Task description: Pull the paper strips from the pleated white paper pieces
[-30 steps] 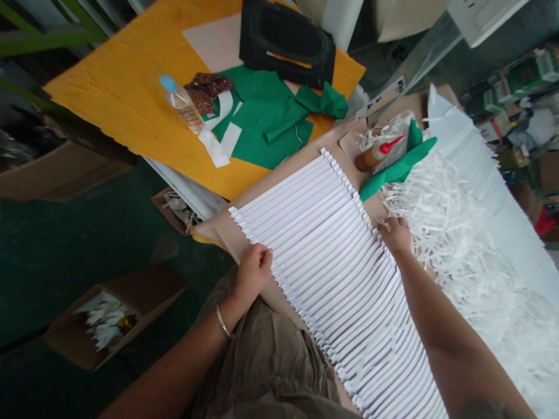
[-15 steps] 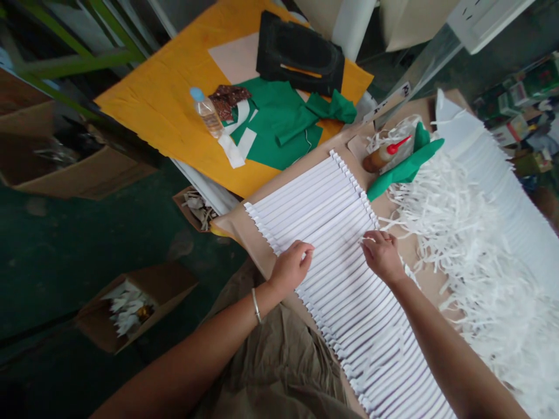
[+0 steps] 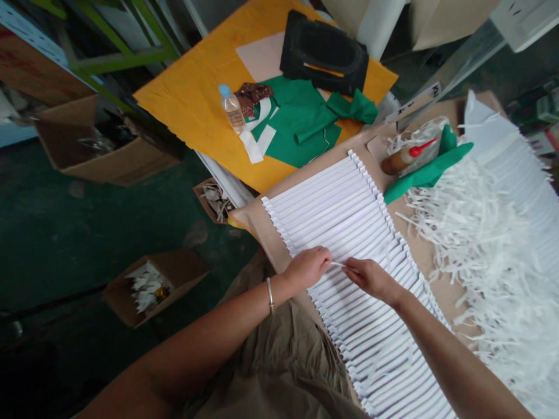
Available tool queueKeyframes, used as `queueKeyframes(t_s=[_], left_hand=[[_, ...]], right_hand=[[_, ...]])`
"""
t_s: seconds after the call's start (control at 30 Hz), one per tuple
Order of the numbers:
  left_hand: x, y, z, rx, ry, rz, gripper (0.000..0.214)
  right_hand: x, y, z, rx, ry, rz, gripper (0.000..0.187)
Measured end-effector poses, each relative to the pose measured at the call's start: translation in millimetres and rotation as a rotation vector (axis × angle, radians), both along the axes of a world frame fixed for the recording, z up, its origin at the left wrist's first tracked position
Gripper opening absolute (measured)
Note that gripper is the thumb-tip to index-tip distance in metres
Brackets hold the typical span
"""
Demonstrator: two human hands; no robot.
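My left hand (image 3: 311, 266) and my right hand (image 3: 365, 276) are close together above a long row of folded white strips (image 3: 327, 201). A thin white strip (image 3: 337, 264) stretches between my fingertips, pinched at one end by each hand. The folded strips lie overlapped side by side, with small folded tabs along both edges of the row. To the right spreads a big heap of loose white strips (image 3: 476, 215).
A squeeze bottle (image 3: 398, 159) with a red tip lies beside green cloth (image 3: 430, 174). Behind is a yellow-covered table (image 3: 187, 99) with a clear bottle (image 3: 232, 110), green fabric (image 3: 301, 145) and a black case (image 3: 323, 52). Cardboard boxes (image 3: 183, 279) stand on the floor at left.
My right hand has moved left and nearer my left hand, and the thin strip now runs between them. The whole view has shifted slightly, with things appearing further right.
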State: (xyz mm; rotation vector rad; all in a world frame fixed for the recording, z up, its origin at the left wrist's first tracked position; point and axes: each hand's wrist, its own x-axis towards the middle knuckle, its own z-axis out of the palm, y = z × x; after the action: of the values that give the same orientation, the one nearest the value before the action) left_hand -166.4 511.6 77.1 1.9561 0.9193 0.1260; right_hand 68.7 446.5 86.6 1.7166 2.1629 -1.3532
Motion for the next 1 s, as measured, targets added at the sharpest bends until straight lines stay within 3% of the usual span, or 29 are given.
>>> queueKeyframes(t_s=[0.07, 0.13, 0.23, 0.3, 0.37, 0.43, 0.5, 0.57, 0.73, 0.87, 1.0], left_hand=[[-18, 6, -4.6, -0.037, 0.030, 0.086, 0.014], [-33, 10, -6.6, -0.076, 0.088, 0.164, 0.014], [-41, 11, -3.1, -0.127, 0.116, 0.179, 0.015], [-33, 8, 3.4, -0.159, 0.070, 0.130, 0.014], [-21, 7, 10.1, -0.205, -0.016, 0.098, 0.014], [-17, 9, 12.9, -0.274, -0.116, 0.134, 0.014], [-26, 16, 9.0, -0.356, -0.190, 0.230, 0.013], [-45, 24, -0.9, -0.431, -0.212, 0.343, 0.012], [-83, 35, -28.8, -0.598, -0.133, 0.600, 0.007], [-75, 40, -38.8, -0.621, -0.059, 0.721, 0.015], [-64, 47, -47.1, -0.483, -0.045, 0.767, 0.019]], right_hand=[[18, -4, 4.3, -0.066, -0.046, 0.056, 0.042], [36, -9, 9.3, -0.076, -0.191, 0.117, 0.038], [38, -7, 18.5, 0.133, -0.362, 0.090, 0.033], [14, 6, 23.8, 0.278, -0.206, -0.002, 0.042], [-18, 24, 26.1, 0.265, 0.099, -0.083, 0.041], [-42, 40, 24.1, 0.087, 0.309, -0.157, 0.040], [-44, 51, 18.1, -0.110, 0.362, -0.237, 0.042], [-25, 57, 9.8, -0.195, 0.318, -0.301, 0.044], [46, 80, -8.8, -0.088, 0.093, -0.336, 0.039], [71, 111, -20.5, 0.026, -0.013, -0.420, 0.036], [84, 143, -30.0, 0.096, -0.076, -0.475, 0.032]])
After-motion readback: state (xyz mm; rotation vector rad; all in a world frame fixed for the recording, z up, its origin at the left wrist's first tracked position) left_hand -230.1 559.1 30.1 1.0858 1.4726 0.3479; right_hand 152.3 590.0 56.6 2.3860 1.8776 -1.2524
